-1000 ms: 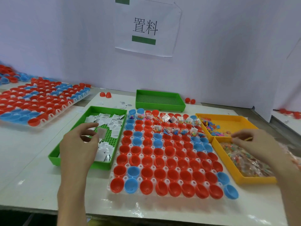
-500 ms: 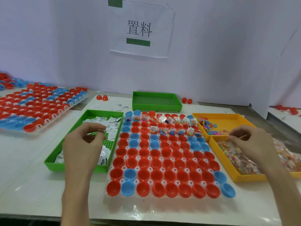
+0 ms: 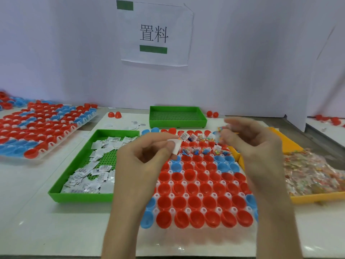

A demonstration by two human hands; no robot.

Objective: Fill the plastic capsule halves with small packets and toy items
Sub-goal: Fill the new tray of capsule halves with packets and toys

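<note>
Head view: white paper sign (image 3: pixel 155 34) reads 置料, behind red and blue plastic capsule halves (image 3: pixel 205 200). Above them, your left hand (image 3: pixel 143 159) pinches one white packet (image 3: pixel 176 146), right hand (image 3: pixel 257 146) one colourful packet (image 3: pixel 221 129).

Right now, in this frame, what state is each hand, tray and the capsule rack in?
left hand, pinches a white packet over the capsule rack.
right hand, blurred, pinches a colourful packet.
capsule rack, far two rows hold items, nearer halves empty.
near green tray, partly covered with loose packets.
far green tray, empty.
yellow tray, heaped with clear toy packets.
</note>
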